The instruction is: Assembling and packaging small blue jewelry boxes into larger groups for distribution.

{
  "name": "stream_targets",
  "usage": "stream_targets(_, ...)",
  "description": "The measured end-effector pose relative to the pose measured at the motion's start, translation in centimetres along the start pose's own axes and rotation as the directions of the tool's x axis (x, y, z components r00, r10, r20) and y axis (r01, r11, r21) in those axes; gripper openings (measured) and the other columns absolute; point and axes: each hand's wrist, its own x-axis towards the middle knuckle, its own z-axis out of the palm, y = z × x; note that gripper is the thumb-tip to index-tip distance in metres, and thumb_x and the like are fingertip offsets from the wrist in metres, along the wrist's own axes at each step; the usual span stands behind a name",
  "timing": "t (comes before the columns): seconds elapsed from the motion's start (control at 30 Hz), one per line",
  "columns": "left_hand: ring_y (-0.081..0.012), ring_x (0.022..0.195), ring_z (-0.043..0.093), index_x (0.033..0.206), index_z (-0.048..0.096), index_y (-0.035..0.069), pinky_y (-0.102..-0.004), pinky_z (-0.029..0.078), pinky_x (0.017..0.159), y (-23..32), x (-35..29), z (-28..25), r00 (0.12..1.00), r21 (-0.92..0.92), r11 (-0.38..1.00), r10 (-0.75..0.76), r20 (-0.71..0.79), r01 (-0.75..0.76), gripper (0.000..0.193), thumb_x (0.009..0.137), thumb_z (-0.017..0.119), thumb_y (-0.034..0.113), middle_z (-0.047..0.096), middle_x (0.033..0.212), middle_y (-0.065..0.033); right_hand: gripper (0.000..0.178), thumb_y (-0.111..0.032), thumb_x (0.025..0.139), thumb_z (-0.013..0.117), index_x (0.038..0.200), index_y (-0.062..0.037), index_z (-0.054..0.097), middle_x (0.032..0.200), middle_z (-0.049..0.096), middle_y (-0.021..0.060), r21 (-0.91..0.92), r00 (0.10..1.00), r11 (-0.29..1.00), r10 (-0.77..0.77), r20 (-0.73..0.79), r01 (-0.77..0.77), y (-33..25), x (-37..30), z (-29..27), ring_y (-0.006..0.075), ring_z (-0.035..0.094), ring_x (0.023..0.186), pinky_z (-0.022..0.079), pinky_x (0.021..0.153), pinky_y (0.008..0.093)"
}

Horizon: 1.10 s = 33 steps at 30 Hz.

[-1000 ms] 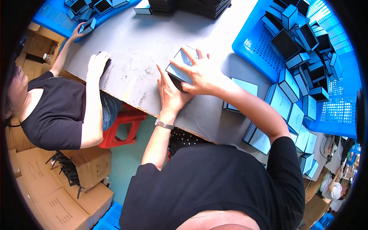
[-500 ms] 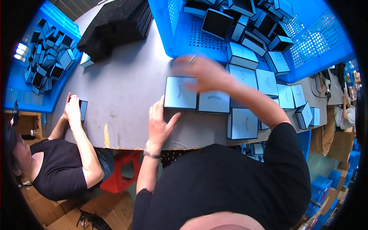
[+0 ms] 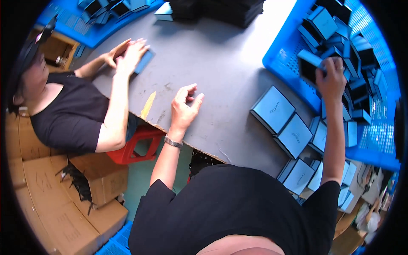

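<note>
My right hand (image 3: 332, 80) reaches into a blue plastic crate (image 3: 272, 59). Its fingers are closed on the edge of a small jewelry box piece (image 3: 309, 72), pale blue outside and black inside. Other loose box pieces (image 3: 323, 23) lie heaped around it. My left hand (image 3: 185, 107), with a metal watch band at the wrist, hovers above the grey table (image 3: 212, 72), fingers loosely curled apart and holding nothing. Between my hands, closed pale blue boxes with black edges stand on the table, the nearest a large square box (image 3: 274, 109) with another box (image 3: 293, 135) against it.
At the left a co-worker's hands (image 3: 131, 55) handle a blue box piece (image 3: 144, 60). Stacked black pads (image 3: 229, 10) sit at the far side beside a pale box (image 3: 164, 12). Another blue crate (image 3: 91, 38) is at far left. A red stool (image 3: 138, 144) and cartons (image 3: 55, 204) are below.
My view has turned right. My right hand has moved from above the boxes into the crate and taken hold of a box piece. My left hand has come away from the large box.
</note>
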Motion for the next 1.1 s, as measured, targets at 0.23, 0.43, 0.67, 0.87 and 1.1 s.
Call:
stream_targets(0.23,-0.0363,0.131,0.041,0.141,0.041,0.000,-0.0468,0.038,0.109,-2.7,3.5,-3.1,0.932,0.448,0.889,0.238,-0.272,-0.096,0.094,0.067,0.090,0.031,0.043,0.138,-0.0215,0.020,-0.006,0.072,0.073,0.088,-0.0087,0.061,0.105,0.056,0.0076,0.400,0.853,0.754,-0.480,-0.206,0.521,-13.7,2.1,4.3,0.0238,0.063,0.096,0.056,0.074,0.0340)
stream_targets(0.43,-0.0405,0.142,0.027,0.155,0.017,0.004,-0.0505,0.026,0.120,-0.5,6.5,-2.7,0.907,0.285,0.888,0.264,0.328,-0.362,0.133,0.053,0.095,0.041,0.025,0.151,-0.0240,0.067,-0.038,0.072,0.076,0.129,-0.0134,0.050,0.142,0.043,0.0217,0.666,0.737,0.734,-0.378,0.560,-0.130,-15.9,2.5,2.8,0.0386,0.052,0.123,0.044,0.101,0.0501)
stream_targets(0.67,-0.0403,0.128,0.036,0.149,0.031,0.010,-0.0489,0.039,0.110,0.3,3.7,0.7,0.988,0.249,0.958,0.121,0.097,-0.142,0.110,0.057,0.089,0.022,0.032,0.137,-0.0220,0.071,-0.046,0.070,0.072,0.132,-0.0232,0.047,0.130,0.055,0.0253,0.569,0.746,0.810,-0.290,0.599,-0.143,-14.2,3.0,6.0,0.0449,0.050,0.123,0.039,0.102,0.0546)
stream_targets(0.87,-0.0361,0.136,0.035,0.155,0.018,0.007,-0.0462,0.034,0.116,-1.5,0.7,-4.4,0.949,0.222,0.961,0.094,0.301,-0.165,0.133,0.048,0.094,0.024,0.038,0.144,-0.0193,0.079,-0.049,0.064,0.074,0.133,-0.0183,0.049,0.126,0.054,0.0212,0.652,0.722,0.738,-0.356,0.593,-0.171,-14.5,2.7,6.2,0.0394,0.052,0.119,0.044,0.100,0.0484)
stream_targets(1.1,-0.0400,0.128,0.045,0.158,-0.008,0.008,-0.0448,0.046,0.107,1.1,-0.5,-1.0,0.919,0.059,0.985,0.129,0.372,-0.162,0.153,0.048,0.097,0.023,0.022,0.153,-0.0253,0.097,-0.032,0.058,0.081,0.148,-0.0326,0.045,0.144,0.040,0.0307,0.841,0.624,0.527,-0.701,0.346,0.126,-19.2,1.8,3.9,0.0479,0.047,0.124,0.041,0.106,0.0521)
